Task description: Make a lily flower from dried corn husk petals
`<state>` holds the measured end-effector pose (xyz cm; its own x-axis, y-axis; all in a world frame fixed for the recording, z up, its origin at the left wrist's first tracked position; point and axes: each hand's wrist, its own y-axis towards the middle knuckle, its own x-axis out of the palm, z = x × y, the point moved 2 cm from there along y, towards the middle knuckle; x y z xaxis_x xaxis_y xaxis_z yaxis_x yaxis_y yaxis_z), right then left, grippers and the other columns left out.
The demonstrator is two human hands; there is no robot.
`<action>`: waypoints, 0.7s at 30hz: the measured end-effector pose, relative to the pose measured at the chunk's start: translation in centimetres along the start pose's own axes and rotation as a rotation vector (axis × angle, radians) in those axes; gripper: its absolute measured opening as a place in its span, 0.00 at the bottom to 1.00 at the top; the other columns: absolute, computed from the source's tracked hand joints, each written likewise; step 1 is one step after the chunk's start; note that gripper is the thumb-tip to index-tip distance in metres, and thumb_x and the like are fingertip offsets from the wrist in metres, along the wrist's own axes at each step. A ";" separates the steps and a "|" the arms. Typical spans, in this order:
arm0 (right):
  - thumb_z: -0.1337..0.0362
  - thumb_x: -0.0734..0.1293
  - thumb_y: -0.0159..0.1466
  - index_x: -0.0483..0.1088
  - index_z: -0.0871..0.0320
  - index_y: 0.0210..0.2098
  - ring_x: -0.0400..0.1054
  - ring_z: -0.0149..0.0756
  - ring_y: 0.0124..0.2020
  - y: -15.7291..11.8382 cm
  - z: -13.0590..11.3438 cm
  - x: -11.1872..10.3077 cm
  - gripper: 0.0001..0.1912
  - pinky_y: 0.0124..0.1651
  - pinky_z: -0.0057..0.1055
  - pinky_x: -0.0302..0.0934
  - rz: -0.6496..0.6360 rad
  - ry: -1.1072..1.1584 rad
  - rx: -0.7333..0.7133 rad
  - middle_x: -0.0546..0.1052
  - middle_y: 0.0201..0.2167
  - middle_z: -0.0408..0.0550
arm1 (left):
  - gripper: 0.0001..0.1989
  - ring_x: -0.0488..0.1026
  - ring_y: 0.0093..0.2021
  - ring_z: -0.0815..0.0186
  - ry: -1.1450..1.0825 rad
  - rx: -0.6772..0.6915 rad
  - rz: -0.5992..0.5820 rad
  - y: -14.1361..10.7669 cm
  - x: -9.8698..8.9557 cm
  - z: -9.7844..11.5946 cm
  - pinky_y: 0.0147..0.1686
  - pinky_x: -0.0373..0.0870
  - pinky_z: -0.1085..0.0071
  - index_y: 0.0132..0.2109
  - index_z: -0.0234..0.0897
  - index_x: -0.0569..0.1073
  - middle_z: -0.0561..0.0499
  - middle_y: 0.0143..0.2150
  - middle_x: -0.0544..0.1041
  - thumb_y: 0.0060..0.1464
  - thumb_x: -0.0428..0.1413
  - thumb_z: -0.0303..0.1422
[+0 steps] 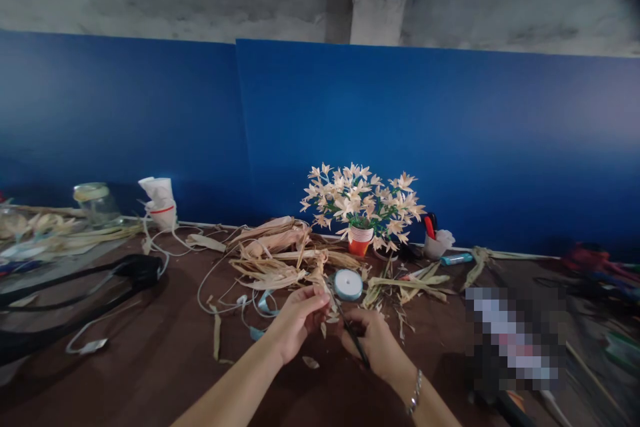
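Observation:
My left hand (297,323) pinches a small piece of dried corn husk (326,310) against the tips of black-handled scissors (354,340), which my right hand (371,340) grips. A chain bracelet (414,392) circles my right wrist. Just beyond my fingers lies a spool of pale blue ribbon (348,285). Behind it, a heap of dried husk strips (273,260) spreads across the brown table (150,373). A loose husk scrap (311,362) rests below my hands. The scissor blades are mostly hidden by my fingers.
Husk flowers stand in an orange cup (361,241) at the back. Nearby are a tool cup (435,245), a glass jar (97,205), white cord (220,300), and a black strap (75,293). A pixelated object (515,340) sits at right, before a blue wall (350,133).

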<state>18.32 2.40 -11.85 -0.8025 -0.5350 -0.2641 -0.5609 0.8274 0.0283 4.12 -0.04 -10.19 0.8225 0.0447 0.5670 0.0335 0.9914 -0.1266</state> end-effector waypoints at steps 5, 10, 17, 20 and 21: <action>0.57 0.65 0.50 0.66 0.62 0.29 0.54 0.22 0.11 0.1 -0.6 -0.3 0.14 0.12 0.19 0.51 0.062 0.131 0.006 0.62 0.12 0.36 | 0.06 0.63 0.20 0.75 0.227 0.019 -0.050 0.0 0.0 -0.4 0.23 0.57 0.78 0.24 0.33 0.69 0.55 0.20 0.69 0.38 0.59 0.30; 0.54 0.67 0.49 0.64 0.61 0.26 0.54 0.21 0.12 0.1 -0.7 -0.4 0.15 0.12 0.19 0.51 0.088 0.190 -0.052 0.62 0.14 0.37 | 0.03 0.62 0.18 0.73 0.595 0.011 -0.074 0.1 0.0 -1.5 0.19 0.53 0.77 0.24 0.33 0.71 0.55 0.17 0.69 0.37 0.56 0.28; 0.54 0.67 0.49 0.63 0.60 0.24 0.54 0.22 0.10 0.1 -0.3 -0.7 0.15 0.11 0.19 0.49 0.066 0.157 -0.012 0.61 0.11 0.36 | 0.04 0.59 0.16 0.74 0.590 0.004 -0.070 -0.1 0.2 -1.4 0.18 0.50 0.78 0.23 0.34 0.69 0.56 0.15 0.67 0.37 0.57 0.30; 0.53 0.66 0.49 0.63 0.60 0.22 0.54 0.22 0.10 0.0 -0.9 -0.9 0.16 0.12 0.20 0.49 0.159 0.232 -0.032 0.61 0.10 0.36 | 0.07 0.59 0.18 0.75 0.499 0.013 -0.111 -0.2 0.4 -1.2 0.19 0.51 0.79 0.24 0.33 0.69 0.57 0.17 0.67 0.37 0.59 0.31; 0.53 0.66 0.49 0.63 0.61 0.22 0.53 0.22 0.10 0.0 -1.0 -1.0 0.16 0.12 0.20 0.50 0.192 0.255 -0.041 0.61 0.10 0.36 | 0.07 0.60 0.18 0.75 0.454 0.020 -0.112 -0.2 0.5 -1.1 0.19 0.51 0.79 0.25 0.33 0.69 0.57 0.18 0.67 0.37 0.60 0.31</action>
<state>18.91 2.73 -10.64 -0.9167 -0.3996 -0.0007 -0.3979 0.9126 0.0943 5.19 -0.40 -10.78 0.9798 -0.1164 0.1625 0.1286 0.9895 -0.0666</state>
